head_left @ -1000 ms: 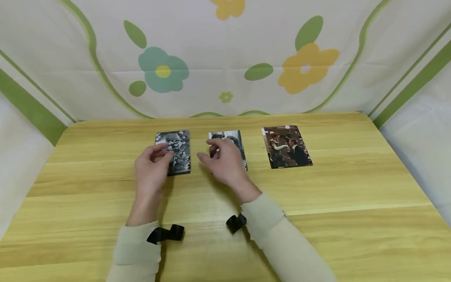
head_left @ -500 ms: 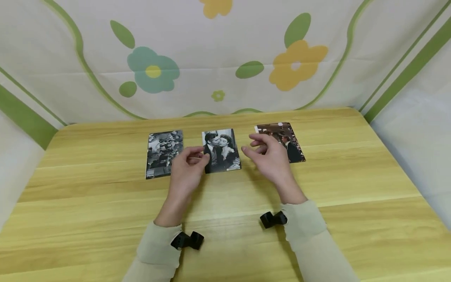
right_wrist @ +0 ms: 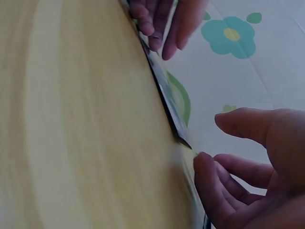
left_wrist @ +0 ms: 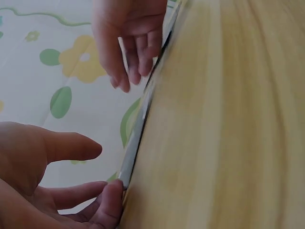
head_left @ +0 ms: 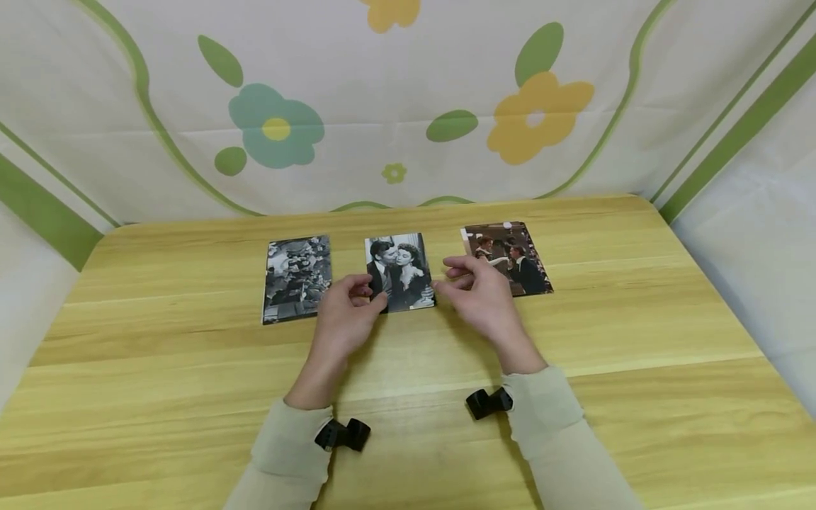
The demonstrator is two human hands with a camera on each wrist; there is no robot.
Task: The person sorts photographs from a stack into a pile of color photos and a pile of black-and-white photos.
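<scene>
Both hands' loose grip beside middle photo [head_left: 399, 273]

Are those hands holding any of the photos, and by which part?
Neither grips one. The left hand touches the middle photo's near left corner with its fingertips; the right hand hovers by its right edge, fingers relaxed.

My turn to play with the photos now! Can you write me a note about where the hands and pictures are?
Left hand: fingertips touch the lower left corner of the middle black-and-white photo of a couple; nothing gripped.
Right hand: loosely curled beside that photo's right edge; whether it touches is unclear.
Three photos lie flat in a row on the wooden table: the black-and-white crowd photo left, the couple in the middle, the colour photo right.
Done: all three face up, side by side.
Left: probably straightening the middle one.
</scene>
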